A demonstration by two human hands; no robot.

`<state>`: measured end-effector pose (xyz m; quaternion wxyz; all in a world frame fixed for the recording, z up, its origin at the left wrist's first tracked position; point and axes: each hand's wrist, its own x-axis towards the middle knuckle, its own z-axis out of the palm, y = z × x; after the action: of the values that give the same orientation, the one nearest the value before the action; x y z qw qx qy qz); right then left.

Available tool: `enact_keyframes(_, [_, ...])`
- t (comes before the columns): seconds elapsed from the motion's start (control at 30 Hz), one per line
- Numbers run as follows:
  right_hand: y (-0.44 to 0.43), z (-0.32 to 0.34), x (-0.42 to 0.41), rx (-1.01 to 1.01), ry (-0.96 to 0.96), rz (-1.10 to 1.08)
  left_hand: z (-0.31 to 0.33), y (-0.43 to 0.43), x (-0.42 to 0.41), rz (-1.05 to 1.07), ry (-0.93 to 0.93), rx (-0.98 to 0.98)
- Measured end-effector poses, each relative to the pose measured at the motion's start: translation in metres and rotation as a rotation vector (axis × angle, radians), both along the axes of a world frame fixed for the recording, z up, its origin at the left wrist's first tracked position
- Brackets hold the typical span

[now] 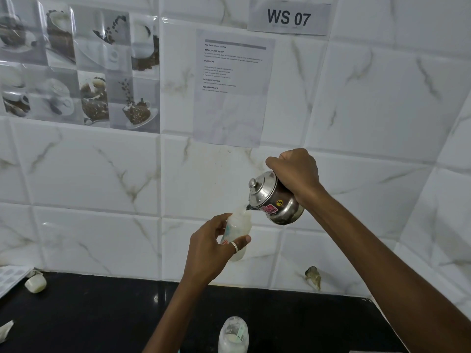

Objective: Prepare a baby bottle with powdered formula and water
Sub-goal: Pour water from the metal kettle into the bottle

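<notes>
Head view: the left hand (211,247) is gripping the baby bottle (238,231) in mid-air above the black counter (102,314). The right hand (297,171) is clasping a tilted steel kettle (274,200), its spout touching the bottle's mouth, above the counter too.

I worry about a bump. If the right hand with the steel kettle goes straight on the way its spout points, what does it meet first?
Most likely the open mouth of the baby bottle, held up by the left hand. The spout of the kettle in the right hand already sits at that rim; whether they touch is unclear.
</notes>
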<state>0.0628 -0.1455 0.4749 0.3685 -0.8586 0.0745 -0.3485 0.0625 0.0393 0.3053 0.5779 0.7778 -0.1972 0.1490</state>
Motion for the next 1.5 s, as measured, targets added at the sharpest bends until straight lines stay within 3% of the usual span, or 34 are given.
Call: enact_keyframes(1.5, [0.0002,0.0027,0.0008,-0.019,-0.001,-0.016,-0.0033,0.0007,0.0021,0.0,-0.044,0.002])
